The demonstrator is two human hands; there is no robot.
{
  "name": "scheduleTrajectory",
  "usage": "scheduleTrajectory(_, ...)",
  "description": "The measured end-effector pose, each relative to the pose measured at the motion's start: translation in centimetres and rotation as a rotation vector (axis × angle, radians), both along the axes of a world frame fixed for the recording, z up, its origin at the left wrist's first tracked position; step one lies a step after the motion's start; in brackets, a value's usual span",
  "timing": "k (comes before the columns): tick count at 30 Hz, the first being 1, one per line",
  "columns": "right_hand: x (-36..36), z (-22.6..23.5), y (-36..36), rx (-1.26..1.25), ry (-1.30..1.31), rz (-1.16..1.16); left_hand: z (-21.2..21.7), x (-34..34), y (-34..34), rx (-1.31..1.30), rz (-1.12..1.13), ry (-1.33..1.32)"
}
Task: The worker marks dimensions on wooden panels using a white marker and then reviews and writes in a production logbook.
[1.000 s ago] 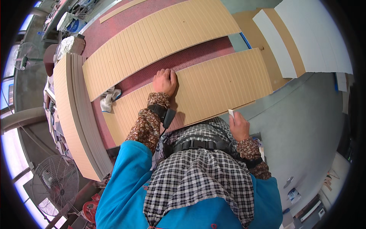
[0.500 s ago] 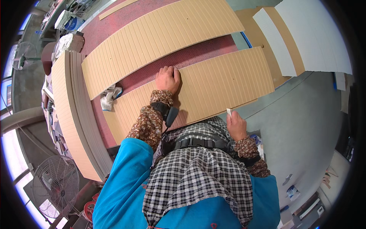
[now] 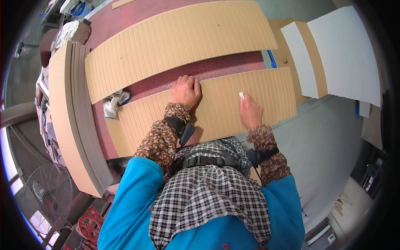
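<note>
A long tan board with narrow parallel grooves [image 3: 221,100] lies across the table in front of me. My left hand [image 3: 186,91] rests on it with the fingers curled over its far edge. Above the right half of the same board, my right hand [image 3: 251,111] is closed in a pinch on a small white piece [image 3: 241,96]. The exact kind of that piece cannot be made out. Beyond a gap lies a second grooved tan board [image 3: 179,39], roughly alongside the first. A white work glove [image 3: 113,106] sits at the left end between the boards.
The table has a red textured surface [image 3: 166,79]. At the left stands a stack of grooved boards [image 3: 68,125]. White and brown sheets [image 3: 343,54] lie at the far right. A caged fan [image 3: 50,191] and a red wheel [image 3: 89,227] are at the lower left.
My right hand has moved from beside the near edge up over the board, the white piece still in it. The left hand stays at the far edge. The whole view has shifted slightly.
</note>
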State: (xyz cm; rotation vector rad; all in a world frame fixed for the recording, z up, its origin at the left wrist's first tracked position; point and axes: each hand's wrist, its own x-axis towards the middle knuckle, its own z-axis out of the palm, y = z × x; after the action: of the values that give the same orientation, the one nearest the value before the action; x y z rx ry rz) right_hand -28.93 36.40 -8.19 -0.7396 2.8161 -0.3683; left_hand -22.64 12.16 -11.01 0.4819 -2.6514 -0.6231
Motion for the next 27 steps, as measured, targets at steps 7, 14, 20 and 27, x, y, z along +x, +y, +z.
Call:
scheduleTrajectory(7,-6.8,0.5,-6.6,0.047,0.029,-0.015,0.3,0.2,0.0,-0.001,0.000,-0.006)
scheduleTrajectory(14,-3.8,0.2,-4.0,0.030,0.046,-0.039,-0.3,0.1,0.0,0.008,0.007,0.008)
scheduleTrajectory(20,6.0,-0.1,5.0,0.055,-0.006,-0.033,-0.4,0.0,-0.3,0.001,0.001,0.038)
scheduleTrajectory(27,15.0,-0.8,11.4,-0.045,-0.041,-0.020,-0.2,0.5,0.0,0.014,0.000,-0.014)
